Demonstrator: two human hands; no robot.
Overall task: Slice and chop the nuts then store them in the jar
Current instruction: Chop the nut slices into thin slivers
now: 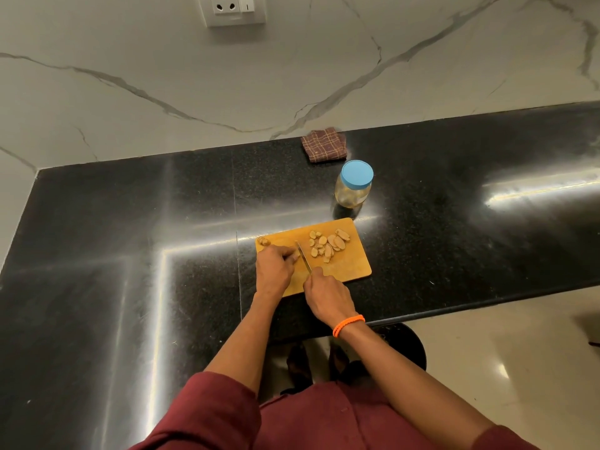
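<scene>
A nut (296, 254) lies pinned on the wooden cutting board (352, 271) under the left hand (274, 271), fingers curled on it. The right hand (326, 297), fist closed on the handle, sets the knife (303, 256) beside it. Slicing appears underway; the sliced pieces (328, 243) next need chopping. The blue-lidded jar (354, 188) stands closed behind. No writing is legible.

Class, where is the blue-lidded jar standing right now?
In the head view, the jar stands upright on the black counter, just beyond the cutting board's far right corner and in front of the checked cloth.
</scene>
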